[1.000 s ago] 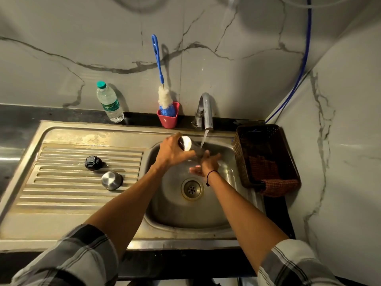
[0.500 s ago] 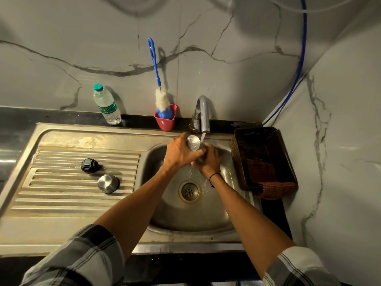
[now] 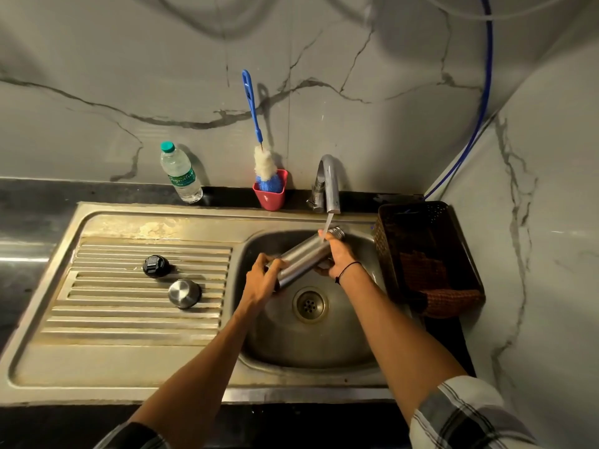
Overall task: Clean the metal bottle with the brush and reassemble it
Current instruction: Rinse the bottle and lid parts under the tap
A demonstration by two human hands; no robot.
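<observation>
- The left hand [image 3: 262, 280] grips the base end of the metal bottle [image 3: 304, 256], fingers curled around the body.
- The right hand [image 3: 338, 256] grips the neck end of the same bottle, fingers wrapped around it just below the threaded mouth; a dark band sits on that wrist.
- The metal bottle is held between both hands over the sink basin [image 3: 269, 338], tilted, with the base low toward the left hand and the open mouth raised toward the right hand.
- The drain [image 3: 309, 303] lies directly below the two hands.
- Left of the left hand, on the ribbed drainboard [image 3: 113, 312], a steel cap [image 3: 184, 293] and a black lid [image 3: 156, 266] rest near each other, the black lid farther away.
- Right of the right hand, a dark basket [image 3: 453, 254] stands beside the basin with a brown cloth [image 3: 453, 299] draped over its near rim.
- Just beyond the right hand, the tap [image 3: 330, 184] releases a water stream [image 3: 326, 225] that lands at the bottle's mouth end.
- Beyond the left hand, against the wall, the brush [image 3: 254, 124] stands upright in a red cup [image 3: 270, 197].
- Farther left of the cup stands a plastic water bottle [image 3: 181, 175] with a green cap.
</observation>
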